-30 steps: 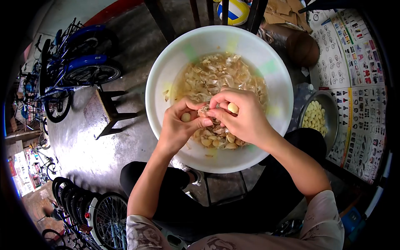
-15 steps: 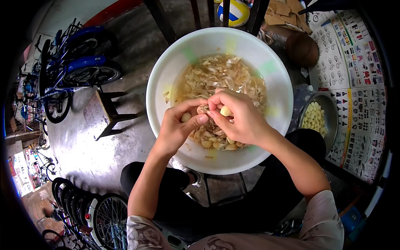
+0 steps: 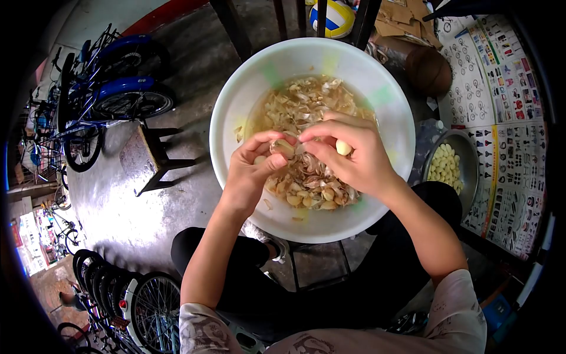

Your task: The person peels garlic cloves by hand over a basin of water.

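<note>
Over a large white basin (image 3: 229, 97), both my hands work close together. My left hand (image 3: 249, 177) pinches a garlic clove (image 3: 283, 147) between thumb and fingers, and a second pale clove (image 3: 259, 160) is tucked in its palm. A peeled clove (image 3: 343, 147) is held in the curled fingers of my right hand (image 3: 365, 156). Its thumb and forefinger pinch a thin bit of skin beside the left hand's clove. Below, cloudy water in the basin carries loose garlic skins (image 3: 289, 109), with several unpeeled cloves (image 3: 306, 199) at the near side.
A metal bowl (image 3: 471, 156) with peeled cloves (image 3: 445, 168) stands right of the basin. A small stool (image 3: 141, 156) is on the left, near parked bicycles (image 3: 127, 94). Dark bars (image 3: 231, 26), a volleyball (image 3: 333, 17) and cardboard (image 3: 404, 26) lie beyond the basin.
My hands have moved slightly apart, the right one going right. The clove in my left fingers shows more of its surface, and a thin piece of skin shows at my right fingertips.
</note>
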### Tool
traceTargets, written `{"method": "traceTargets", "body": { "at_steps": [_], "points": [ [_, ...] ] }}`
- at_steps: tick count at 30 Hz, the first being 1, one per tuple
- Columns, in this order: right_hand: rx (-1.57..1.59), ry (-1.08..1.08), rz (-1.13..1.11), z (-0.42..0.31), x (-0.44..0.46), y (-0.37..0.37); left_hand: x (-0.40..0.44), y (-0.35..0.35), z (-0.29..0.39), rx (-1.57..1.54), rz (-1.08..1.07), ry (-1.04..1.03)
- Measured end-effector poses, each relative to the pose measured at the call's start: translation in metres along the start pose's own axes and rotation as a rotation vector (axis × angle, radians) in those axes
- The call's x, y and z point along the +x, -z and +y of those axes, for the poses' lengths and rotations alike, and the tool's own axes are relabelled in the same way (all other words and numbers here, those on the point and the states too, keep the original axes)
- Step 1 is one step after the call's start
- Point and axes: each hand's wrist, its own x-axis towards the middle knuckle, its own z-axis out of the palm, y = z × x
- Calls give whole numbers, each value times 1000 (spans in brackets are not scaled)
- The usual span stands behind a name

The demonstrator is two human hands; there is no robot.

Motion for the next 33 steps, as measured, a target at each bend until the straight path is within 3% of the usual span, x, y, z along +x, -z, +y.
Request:
{"method": "traceTargets", "body": {
  "at_steps": [2,7,9,13,15,22,24,25,27,29,33],
  "points": [
    [-30,-89,81,3,-2,-6,2,-2,-2,234,49,-143],
    [52,-205,58,4,-6,-20,4,-7,-4,279,16,-169],
    [151,-402,39,3,-6,-18,6,-7,-6,251,17,-179],
    [96,-439,32,7,-8,-19,7,-10,-5,239,-3,-233],
    [305,-533,71,6,-9,-22,7,-11,-5,246,-5,-240],
    [406,-558,21,3,-8,-20,7,-1,-8,404,18,-294],
    [126,-253,0,11,-9,-19,5,-3,-5,465,5,-299],
    [126,-251,0,11,-8,-18,4,-9,-2,475,68,-319],
    [-247,113,76,8,-4,-15,2,-12,4,486,133,-343],
    [-313,142,54,11,-8,-14,-2,-10,8,831,177,-389],
    [-370,187,31,14,-9,-13,-4,-17,8,905,206,-367]
  ]
}}
